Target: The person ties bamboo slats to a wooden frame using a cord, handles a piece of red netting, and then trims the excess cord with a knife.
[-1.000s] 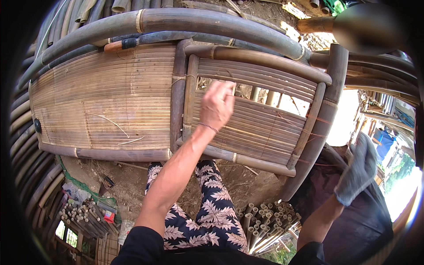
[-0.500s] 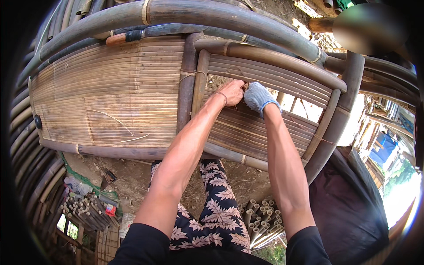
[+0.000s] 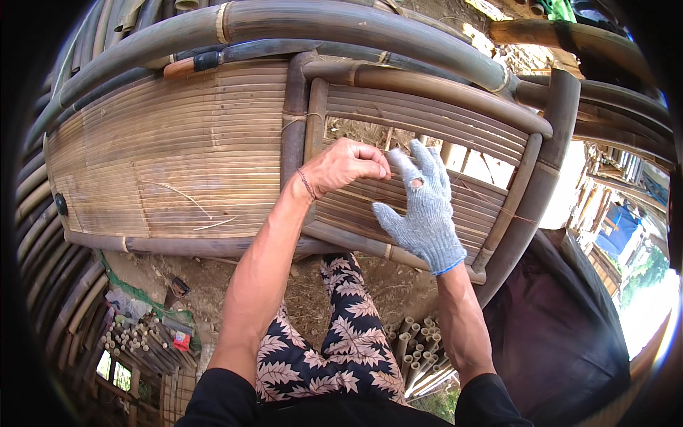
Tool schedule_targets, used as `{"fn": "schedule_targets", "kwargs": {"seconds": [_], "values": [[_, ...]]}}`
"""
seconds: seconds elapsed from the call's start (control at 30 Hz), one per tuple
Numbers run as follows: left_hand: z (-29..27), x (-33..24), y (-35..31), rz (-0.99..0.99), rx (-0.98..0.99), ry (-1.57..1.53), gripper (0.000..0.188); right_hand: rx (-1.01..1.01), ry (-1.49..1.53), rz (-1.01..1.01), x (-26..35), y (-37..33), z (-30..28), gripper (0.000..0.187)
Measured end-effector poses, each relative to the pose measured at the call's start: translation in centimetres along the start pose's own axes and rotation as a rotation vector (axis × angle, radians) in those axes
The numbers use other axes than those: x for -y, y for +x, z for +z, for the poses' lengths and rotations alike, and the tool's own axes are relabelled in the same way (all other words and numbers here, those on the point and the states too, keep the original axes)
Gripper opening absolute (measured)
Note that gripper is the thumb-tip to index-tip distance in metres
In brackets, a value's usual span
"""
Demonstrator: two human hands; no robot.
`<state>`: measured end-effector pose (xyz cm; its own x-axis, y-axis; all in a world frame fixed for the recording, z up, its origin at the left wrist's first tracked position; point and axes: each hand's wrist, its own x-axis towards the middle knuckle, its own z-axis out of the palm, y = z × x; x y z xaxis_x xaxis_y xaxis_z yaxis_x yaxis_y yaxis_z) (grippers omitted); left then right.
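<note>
My bare left hand is closed in a pinch over the gap in the bamboo slat panel. A thin brown strand shows at its fingertips; part of it is hidden behind my other hand. Just to the right, my right hand, in a grey knitted glove with a hole at one finger, is spread open above the slats. The panel sits in a frame of thick dark bamboo poles. Its middle gap shows the ground below. A brown strand crosses the panel's right side.
To the left, a larger slatted bamboo surface carries loose pale strips. An orange-brown wooden handle with a dark band lies by the back rail. Cut bamboo tubes are bundled below. Dark sheeting drapes at the right.
My hands were together at the gap. The left has drawn back slightly toward me and left, still pinching; the gloved right hand has opened and come nearer. The view has shifted slightly.
</note>
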<state>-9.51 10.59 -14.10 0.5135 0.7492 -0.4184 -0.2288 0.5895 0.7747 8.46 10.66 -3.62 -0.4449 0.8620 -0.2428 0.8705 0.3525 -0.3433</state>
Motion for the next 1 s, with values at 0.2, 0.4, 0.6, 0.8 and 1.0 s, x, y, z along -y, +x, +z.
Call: {"fn": "schedule_targets", "kwargs": {"seconds": [0.2, 0.4, 0.6, 0.8, 1.0], "values": [[0.2, 0.0, 0.5, -0.076, -0.035, -0.080, 0.022, 0.100, 0.474, -0.095, -1.5, -8.3, -1.4, 0.005], [0.6, 2.9, 3.6, -0.085, -0.400, -0.084, 0.032, 1.005, 0.143, 0.471, -3.1, -36.1, -9.7, 0.023], [0.8, 7.7, 6.1, 0.229, -0.472, 0.753, 0.032, 1.771, -0.458, 0.939, -9.5, -62.1, -19.2, 0.037], [-0.6, 7.8, 5.4, 0.064, -0.184, 0.787, 0.035, 0.569, -0.423, 0.755, -5.8, -31.0, -9.0, 0.033], [0.1, 9.6, 5.4, 0.287, -0.338, 0.769, 0.029, -0.076, -0.265, 0.249, -0.9, -5.7, 1.7, 0.046]]}}
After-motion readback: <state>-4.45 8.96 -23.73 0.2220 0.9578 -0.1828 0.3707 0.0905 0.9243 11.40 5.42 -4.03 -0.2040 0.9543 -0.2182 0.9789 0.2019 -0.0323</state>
